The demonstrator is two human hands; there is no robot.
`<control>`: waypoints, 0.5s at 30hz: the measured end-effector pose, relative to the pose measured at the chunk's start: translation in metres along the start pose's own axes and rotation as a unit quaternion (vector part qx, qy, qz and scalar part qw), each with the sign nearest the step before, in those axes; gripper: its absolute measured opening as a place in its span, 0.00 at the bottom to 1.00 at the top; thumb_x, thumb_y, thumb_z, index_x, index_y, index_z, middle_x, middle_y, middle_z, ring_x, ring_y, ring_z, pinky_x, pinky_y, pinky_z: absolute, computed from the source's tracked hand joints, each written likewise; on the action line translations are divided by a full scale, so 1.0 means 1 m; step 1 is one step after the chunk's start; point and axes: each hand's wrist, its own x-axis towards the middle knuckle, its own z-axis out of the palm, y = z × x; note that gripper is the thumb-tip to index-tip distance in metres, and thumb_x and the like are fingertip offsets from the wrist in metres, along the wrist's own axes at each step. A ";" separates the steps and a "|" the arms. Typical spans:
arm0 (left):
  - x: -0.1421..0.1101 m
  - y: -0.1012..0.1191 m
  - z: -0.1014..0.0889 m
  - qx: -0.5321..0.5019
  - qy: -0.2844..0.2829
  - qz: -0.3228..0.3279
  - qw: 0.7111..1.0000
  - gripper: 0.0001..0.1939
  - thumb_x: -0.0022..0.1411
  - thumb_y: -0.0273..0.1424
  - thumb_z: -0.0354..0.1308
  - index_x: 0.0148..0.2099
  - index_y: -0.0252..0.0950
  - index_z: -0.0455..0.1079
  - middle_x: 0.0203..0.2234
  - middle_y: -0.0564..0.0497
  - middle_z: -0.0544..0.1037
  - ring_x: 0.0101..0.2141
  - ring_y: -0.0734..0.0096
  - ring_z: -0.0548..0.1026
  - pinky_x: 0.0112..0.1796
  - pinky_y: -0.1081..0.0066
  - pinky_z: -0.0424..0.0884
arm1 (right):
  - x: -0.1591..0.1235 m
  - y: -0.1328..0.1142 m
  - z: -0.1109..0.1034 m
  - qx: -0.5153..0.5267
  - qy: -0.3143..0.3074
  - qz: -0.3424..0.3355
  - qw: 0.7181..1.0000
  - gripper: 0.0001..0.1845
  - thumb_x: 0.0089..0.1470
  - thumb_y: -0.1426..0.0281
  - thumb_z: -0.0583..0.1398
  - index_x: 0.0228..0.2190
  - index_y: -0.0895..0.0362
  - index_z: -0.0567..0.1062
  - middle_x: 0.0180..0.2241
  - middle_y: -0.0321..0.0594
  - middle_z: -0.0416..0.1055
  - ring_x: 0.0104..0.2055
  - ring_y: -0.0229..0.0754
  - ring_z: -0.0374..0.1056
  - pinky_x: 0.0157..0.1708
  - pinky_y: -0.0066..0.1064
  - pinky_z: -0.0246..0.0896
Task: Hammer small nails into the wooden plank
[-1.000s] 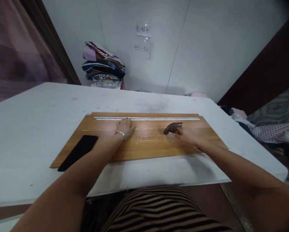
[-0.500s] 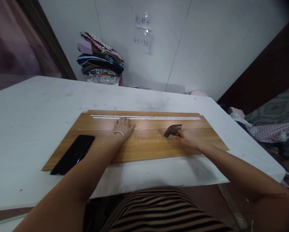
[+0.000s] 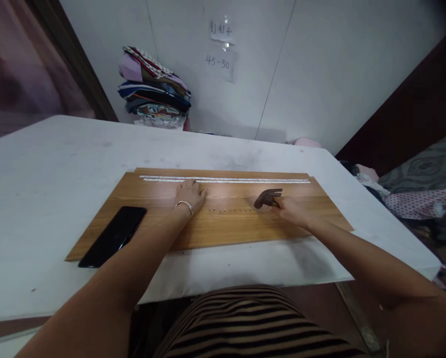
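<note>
A claw hammer (image 3: 268, 198) is gripped in my right hand (image 3: 290, 211), its dark head low over the wooden board (image 3: 223, 231), by the right end of a row of several small nails (image 3: 230, 210). Whether the hammer face touches a nail I cannot tell. My left hand (image 3: 190, 195), with a bangle at the wrist, lies on the board with fingers stretched toward two white measuring strips (image 3: 237, 180) along the far edge. Its thumb points right, above the left end of the nail row.
A black phone (image 3: 113, 236) lies across the board's left end. The board rests on a white-covered table (image 3: 77, 154). Folded cloth (image 3: 153, 92) is stacked against the wall behind, under paper notes (image 3: 221, 62). More cloth (image 3: 412, 204) lies beyond the table's right side.
The hammer head has shifted very slightly in my right hand. My left hand stays in the same place on the board. The whole view has tilted a little.
</note>
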 end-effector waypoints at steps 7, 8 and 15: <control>0.001 0.001 -0.001 0.024 -0.006 0.006 1.000 0.24 0.71 0.40 0.43 0.53 0.33 0.75 0.55 0.37 0.75 0.57 0.50 0.70 0.56 0.57 0.64 | -0.001 -0.004 0.002 -0.008 -0.002 0.001 1.000 0.15 0.62 0.62 0.60 0.45 0.54 0.80 0.43 0.47 0.81 0.43 0.52 0.76 0.43 0.39 0.69; 0.001 0.001 -0.001 0.024 -0.005 0.007 1.000 0.24 0.71 0.40 0.43 0.53 0.34 0.75 0.55 0.37 0.75 0.57 0.50 0.70 0.56 0.57 0.64 | -0.001 -0.003 0.001 -0.009 -0.002 0.004 1.000 0.15 0.62 0.62 0.60 0.45 0.54 0.80 0.43 0.47 0.81 0.42 0.51 0.76 0.43 0.39 0.69; 0.002 0.001 -0.002 0.015 -0.003 0.005 1.000 0.23 0.70 0.40 0.43 0.53 0.35 0.75 0.57 0.38 0.75 0.59 0.50 0.69 0.57 0.56 0.63 | -0.001 -0.007 0.002 -0.028 -0.004 0.014 1.000 0.15 0.62 0.61 0.59 0.44 0.55 0.80 0.43 0.47 0.81 0.41 0.50 0.76 0.41 0.37 0.69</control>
